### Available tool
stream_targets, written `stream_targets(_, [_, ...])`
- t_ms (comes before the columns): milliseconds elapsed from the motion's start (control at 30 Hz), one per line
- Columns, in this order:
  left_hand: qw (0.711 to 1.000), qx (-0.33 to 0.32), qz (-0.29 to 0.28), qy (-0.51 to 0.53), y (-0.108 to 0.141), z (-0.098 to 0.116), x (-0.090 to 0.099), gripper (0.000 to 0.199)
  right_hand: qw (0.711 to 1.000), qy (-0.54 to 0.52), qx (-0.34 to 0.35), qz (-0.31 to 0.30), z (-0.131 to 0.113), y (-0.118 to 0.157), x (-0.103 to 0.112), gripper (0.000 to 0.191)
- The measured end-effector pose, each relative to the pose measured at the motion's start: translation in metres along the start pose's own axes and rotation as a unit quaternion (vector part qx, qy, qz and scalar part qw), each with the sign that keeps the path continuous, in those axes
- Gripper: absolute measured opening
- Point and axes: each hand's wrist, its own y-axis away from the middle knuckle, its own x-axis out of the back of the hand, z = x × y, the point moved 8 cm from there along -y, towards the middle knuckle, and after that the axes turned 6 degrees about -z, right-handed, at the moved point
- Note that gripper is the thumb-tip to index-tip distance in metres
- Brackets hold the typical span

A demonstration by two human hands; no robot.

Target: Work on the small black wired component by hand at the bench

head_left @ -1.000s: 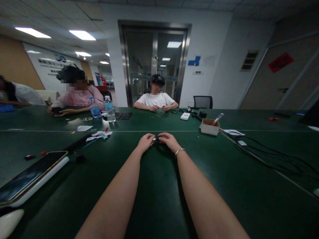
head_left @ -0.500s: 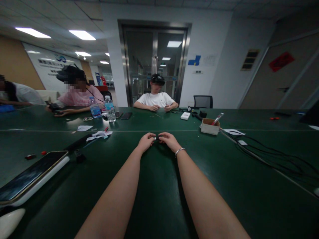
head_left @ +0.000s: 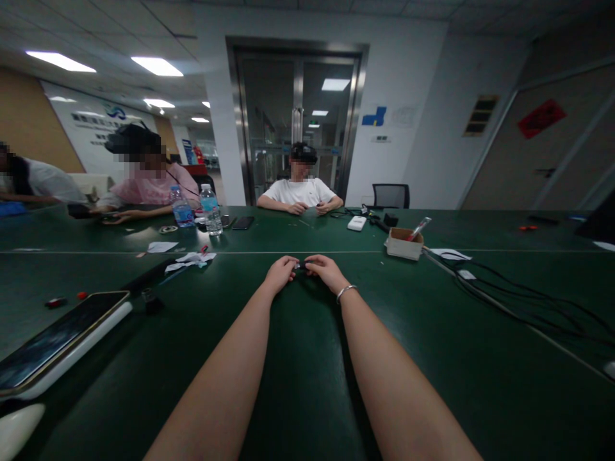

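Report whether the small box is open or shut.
Open: the box shows its inside, and a slim item pokes up past its rim.

No text legible, wall sign (head_left: pixel 86 144) included

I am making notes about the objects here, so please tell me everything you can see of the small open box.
The small open box stands upright on the green table, beyond and to the right of the right hand, which does not touch it. It looks like cardboard: pale greyish outside, browner inside, roughly rectangular, with no lid visible. A slim clear-and-red item leans out over its right side. Its floor and any other contents are hidden.
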Motion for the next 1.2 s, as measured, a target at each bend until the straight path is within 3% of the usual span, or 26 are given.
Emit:
stream_targets(567, [1.0,-0.026,0.007,-0.012,0.0017,0.0024,0.0006,0.027,1.0,0.008,-0.003,0.002,0.0025,-0.0022,0.0014,0.018])
stream_targets(1200, [0.998,-0.048,0.021,0.039,0.0056,0.0087,0.0029,0.019,1.0,0.002,-0.001,0.009,0.0033,-0.0019,0.0016,0.016])
